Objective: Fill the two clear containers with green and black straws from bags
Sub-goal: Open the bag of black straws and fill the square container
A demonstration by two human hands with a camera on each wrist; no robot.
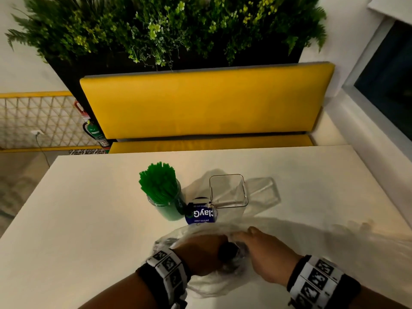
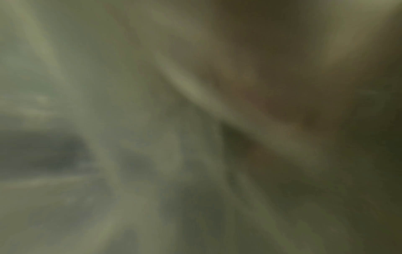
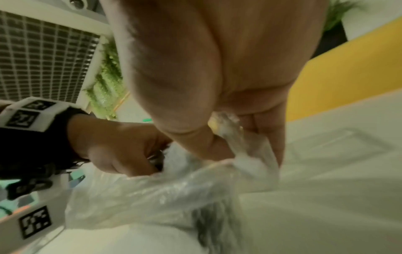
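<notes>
A round clear container [image 1: 166, 206] full of green straws [image 1: 158, 180] stands upright mid-table. To its right stands a square clear container [image 1: 228, 190], empty. Near the table's front edge lies a clear plastic bag [image 1: 211, 284] holding black straws [image 1: 227, 252], whose ends show between my hands. My left hand [image 1: 200, 255] grips the bag and the straw bundle from the left. My right hand [image 1: 265, 253] pinches the bag's plastic [image 3: 230, 130] between thumb and fingers. The left wrist view is a blur of plastic.
An empty crumpled clear bag [image 1: 256, 197] with a blue label [image 1: 201, 214] lies around and behind the square container. A yellow bench [image 1: 205, 105] and a planter [image 1: 167, 30] stand beyond the table's far edge. The white table [image 1: 89, 219] drops off at the left.
</notes>
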